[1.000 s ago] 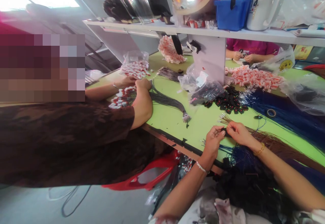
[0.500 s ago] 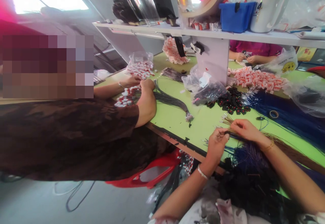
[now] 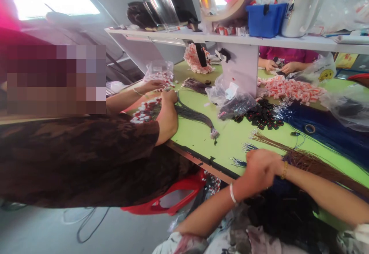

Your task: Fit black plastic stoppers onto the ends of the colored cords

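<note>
My left hand (image 3: 255,173), with a silver bracelet on the wrist, and my right hand (image 3: 275,163), with a gold bracelet, are pressed together at the near edge of the green table (image 3: 198,135). Both are blurred, and the fingers curl inward so what they hold is hidden. Loose blue cord ends (image 3: 247,146) lie just left of them. A bundle of brown cords (image 3: 311,161) runs from behind my right wrist. A dark mass of cords (image 3: 288,211) lies under my forearms. A pile of small black tags (image 3: 261,115) sits farther back.
A co-worker in a brown top sits at my left, one hand (image 3: 170,96) on a grey cord bundle (image 3: 193,115) beside red-and-white pieces (image 3: 144,112). Blue cords (image 3: 325,127), a tape ring (image 3: 310,128), another red-and-white pile (image 3: 291,88), plastic bags and a shelf (image 3: 259,39) fill the back. Another person's hands (image 3: 288,67) work opposite.
My hands have drawn back from the table's middle toward its near edge and closed together. The small black piece they pinched is no longer visible. The co-worker's far hand has reached toward the bag.
</note>
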{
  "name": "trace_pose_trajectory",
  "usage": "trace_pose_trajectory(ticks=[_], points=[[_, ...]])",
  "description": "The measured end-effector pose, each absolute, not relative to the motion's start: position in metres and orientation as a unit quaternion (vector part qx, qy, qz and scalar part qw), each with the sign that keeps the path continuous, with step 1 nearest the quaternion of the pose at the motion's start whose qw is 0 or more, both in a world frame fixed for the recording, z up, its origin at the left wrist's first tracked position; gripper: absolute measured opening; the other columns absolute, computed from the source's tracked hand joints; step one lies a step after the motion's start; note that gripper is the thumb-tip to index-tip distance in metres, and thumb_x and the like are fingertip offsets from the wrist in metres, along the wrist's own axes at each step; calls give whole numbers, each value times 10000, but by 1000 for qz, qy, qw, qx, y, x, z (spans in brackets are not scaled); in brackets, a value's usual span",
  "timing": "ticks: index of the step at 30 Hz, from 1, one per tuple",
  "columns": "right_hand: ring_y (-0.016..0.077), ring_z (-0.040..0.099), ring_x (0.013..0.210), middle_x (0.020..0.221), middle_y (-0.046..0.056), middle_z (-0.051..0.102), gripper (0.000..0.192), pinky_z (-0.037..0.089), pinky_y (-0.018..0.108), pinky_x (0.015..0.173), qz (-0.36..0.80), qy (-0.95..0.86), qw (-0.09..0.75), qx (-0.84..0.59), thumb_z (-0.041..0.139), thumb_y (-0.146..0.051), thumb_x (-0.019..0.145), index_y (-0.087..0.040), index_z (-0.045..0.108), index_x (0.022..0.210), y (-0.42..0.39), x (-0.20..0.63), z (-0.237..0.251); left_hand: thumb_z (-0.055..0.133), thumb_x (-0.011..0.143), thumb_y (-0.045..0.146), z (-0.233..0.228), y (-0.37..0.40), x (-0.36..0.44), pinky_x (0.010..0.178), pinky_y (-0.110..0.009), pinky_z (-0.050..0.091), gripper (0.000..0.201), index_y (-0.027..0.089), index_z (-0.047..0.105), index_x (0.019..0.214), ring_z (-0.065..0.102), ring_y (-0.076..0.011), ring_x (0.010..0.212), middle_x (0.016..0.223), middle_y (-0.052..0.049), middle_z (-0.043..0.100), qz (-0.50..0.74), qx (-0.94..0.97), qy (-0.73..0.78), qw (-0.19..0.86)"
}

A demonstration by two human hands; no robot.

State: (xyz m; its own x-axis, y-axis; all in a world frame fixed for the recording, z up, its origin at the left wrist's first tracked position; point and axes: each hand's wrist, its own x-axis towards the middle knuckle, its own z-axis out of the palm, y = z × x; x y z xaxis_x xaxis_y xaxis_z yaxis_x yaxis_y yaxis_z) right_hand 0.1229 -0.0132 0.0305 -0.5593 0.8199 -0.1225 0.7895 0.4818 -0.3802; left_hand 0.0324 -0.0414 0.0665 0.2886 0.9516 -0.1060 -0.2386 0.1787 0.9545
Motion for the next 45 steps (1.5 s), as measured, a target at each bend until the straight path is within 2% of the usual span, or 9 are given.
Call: trace_pose_trajectory(ticks=[2,5,10,17,23,29,36,41,45], points=[[176,572,658,742,82,659,169,431,261,554,193,-865,43,-461,519,-181,837,-143,682,817,-12,125,29,686,684,152,54,6,27,911,-377,401,159,218,719,825,538,-270,1027,976,-97,648,478,536,398,570],[208,622,717,814,100,684,145,423,279,613,183,-877,19,-445,493,-189,855,-148,632,855,-12,127,34,649,698,116,28,76,27,861,-351,386,147,190,670,823,536,-221,868,871,-77,600,475,615,483,404],[217,633,751,870,118,680,188,388,281,627,163,-892,-34,-421,402,-246,912,-152,565,907,-12,128,41,651,679,91,-6,132,36,758,-292,362,163,169,547,777,468,-150,724,800,-35,532,411,639,563,325],[164,573,658,780,67,661,113,327,253,599,197,-898,9,-394,435,-189,872,-177,546,883,-10,136,45,610,623,23,-17,131,25,656,-247,337,372,180,560,957,437,-107,596,663,41,529,382,661,538,356],[100,469,555,629,-21,571,86,316,208,553,348,-816,151,-436,479,-120,761,-175,544,771,-2,145,29,607,659,131,-8,117,-6,576,-242,370,271,177,655,922,476,-107,530,578,37,547,448,582,505,453],[92,429,544,615,-33,517,45,344,207,536,528,-702,229,-420,527,-202,720,-159,538,712,7,147,24,694,686,269,4,75,-43,715,-278,479,286,131,667,935,656,-164,776,916,-91,683,557,359,416,623],[85,352,531,584,-53,427,141,285,209,504,521,-690,280,-418,559,-290,773,-161,550,715,3,140,37,731,649,116,0,15,-52,779,-255,489,419,185,642,1053,656,-140,857,1115,-66,646,559,247,379,695],[83,334,528,564,-50,412,202,272,211,502,490,-710,282,-420,540,-303,802,-154,553,667,1,140,35,699,674,68,2,-9,-43,862,-267,485,260,123,655,924,652,-144,868,926,-61,677,514,197,346,760],[79,322,525,560,-49,404,212,249,208,489,460,-728,279,-424,508,-267,813,-151,538,639,0,141,32,702,676,57,3,-15,-39,824,-271,506,241,138,630,891,650,-130,812,870,-33,667,503,185,320,781]])
